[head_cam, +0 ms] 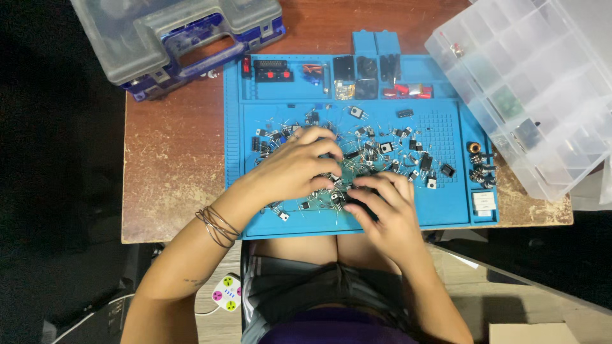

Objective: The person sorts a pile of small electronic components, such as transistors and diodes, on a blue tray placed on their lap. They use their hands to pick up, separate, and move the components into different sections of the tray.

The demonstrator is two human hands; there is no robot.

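A heap of small electronic parts [357,150] lies spread over the middle of our blue work mat [446,210], which sits on the worn brown table [172,159]. Our left hand [296,169] rests palm-down on the heap, fingers curled and spread among the black pieces and thin wire legs; whether it pinches one, we cannot tell. Our right hand [382,207] sits just beside it at the near edge of the heap, fingers bent around something dark that we cannot make out. Sorting here goes best, we judge, with light fingertips, lifting one piece at a time so the legs do not bend or tangle. A clear compartment box [529,83] stands open at the right, a grey and blue case [178,38] at the far left corner.
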